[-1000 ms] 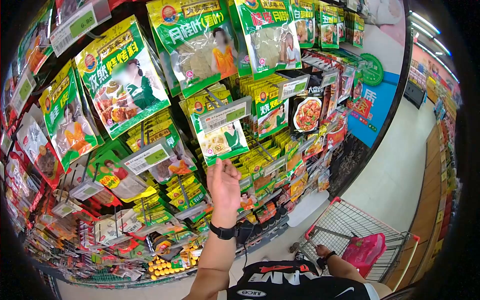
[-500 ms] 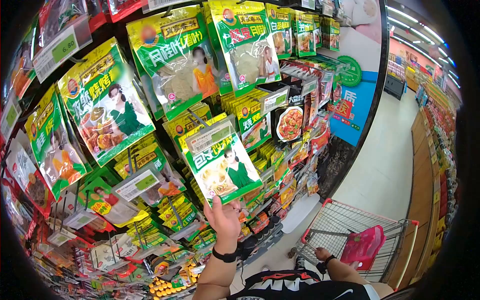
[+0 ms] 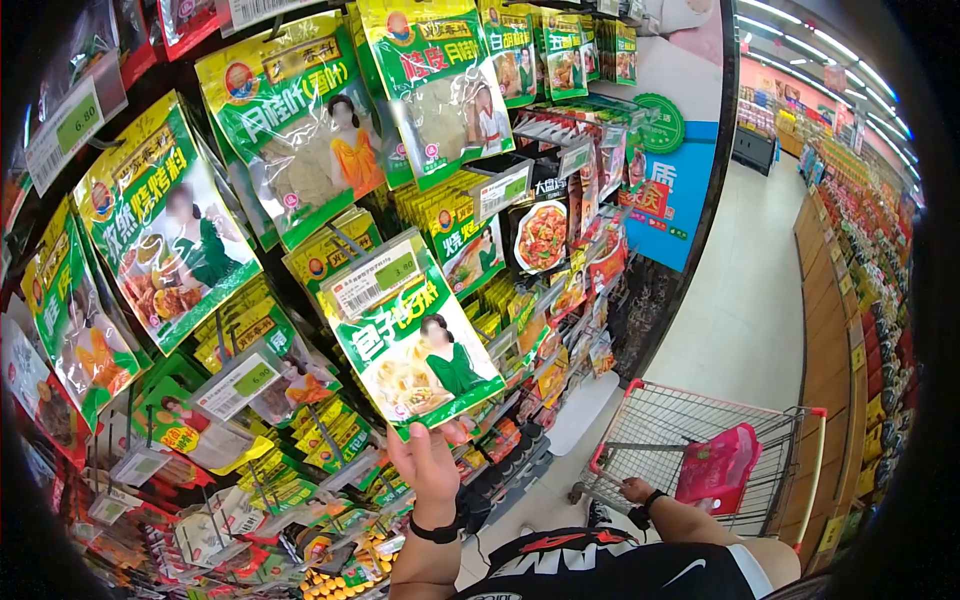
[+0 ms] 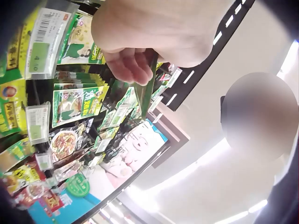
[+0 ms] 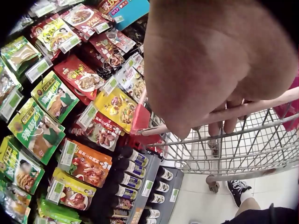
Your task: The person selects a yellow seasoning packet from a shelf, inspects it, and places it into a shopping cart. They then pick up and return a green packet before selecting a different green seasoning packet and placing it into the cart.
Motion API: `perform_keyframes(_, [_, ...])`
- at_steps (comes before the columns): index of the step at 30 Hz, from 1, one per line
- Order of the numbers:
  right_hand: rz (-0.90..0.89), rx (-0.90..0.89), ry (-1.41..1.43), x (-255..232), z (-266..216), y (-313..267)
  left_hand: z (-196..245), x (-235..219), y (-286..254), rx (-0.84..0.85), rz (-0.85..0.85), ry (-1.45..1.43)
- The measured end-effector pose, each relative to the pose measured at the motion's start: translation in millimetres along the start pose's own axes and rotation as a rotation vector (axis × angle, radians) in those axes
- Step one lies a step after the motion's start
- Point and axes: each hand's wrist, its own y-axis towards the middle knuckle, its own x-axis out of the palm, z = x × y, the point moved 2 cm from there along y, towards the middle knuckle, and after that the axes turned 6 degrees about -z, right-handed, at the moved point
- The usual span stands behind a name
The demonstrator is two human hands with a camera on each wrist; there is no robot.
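Note:
In the head view my left hand [image 3: 428, 470] pinches the bottom edge of a green, yellow and white seasoning packet [image 3: 420, 360] between thumb and fingers. The packet hangs on a rack hook and tilts outward, its top partly hidden behind a price tag [image 3: 375, 282]. From the left wrist, curled fingers [image 4: 127, 67] show at the packet's green edge [image 4: 148, 91]. My right hand [image 3: 637, 490] is on the shopping cart [image 3: 640, 455] at lower right; in the right wrist view its fingers curl round the cart's bar [image 5: 254, 108].
Seasoning packets such as the bay leaf one [image 3: 300, 165] hang in rows around the left hand. A pink bag [image 3: 718, 465] lies in the cart. Dark-capped bottles [image 5: 128, 179] line the low shelf. A tiled aisle [image 3: 735, 270] runs past a wooden-sided display [image 3: 830, 310].
My left hand has taken hold of the packet's bottom edge and tilted it outward; its front shows larger now. The head view has turned right. My right hand stays on the cart.

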Motion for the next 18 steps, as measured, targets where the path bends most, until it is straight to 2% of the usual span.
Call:
perform_keyframes(4, [-0.004,0.053,-0.014,-7,-15,-10,-2,-19,-6,0.031,0.031,0.038])
perform_keyframes(5, [0.007,-0.017,-0.017,-8,-15,-8,-3,-20,-6,0.042,0.057,0.055])
perform_keyframes(6, [0.0,-0.015,-0.012,-6,-12,-8,-4,-21,-7,0.05,0.084,0.073])
perform_keyframes(10, [-0.029,0.024,-0.004,-18,-21,-9,-15,-5,-14,-0.07,0.019,0.128])
perform_keyframes(12, [-0.035,0.07,0.009,-26,-26,-14,-26,2,-24,-0.077,-0.123,0.396])
perform_keyframes(14, [0.096,-0.097,-0.018,-30,-22,0,-42,15,-31,-0.075,-0.306,0.637])
perform_keyframes(15, [0.139,-0.137,0.027,-31,-20,-1,-45,29,-30,-0.096,-0.359,0.65])
perform_keyframes(16, [0.186,-0.176,0.068,-36,-29,-4,-48,37,-42,0.052,-0.551,0.968])
perform_keyframes(18, [-0.052,-0.209,0.398,-81,-90,-66,-74,51,-62,0.317,-0.709,1.003])
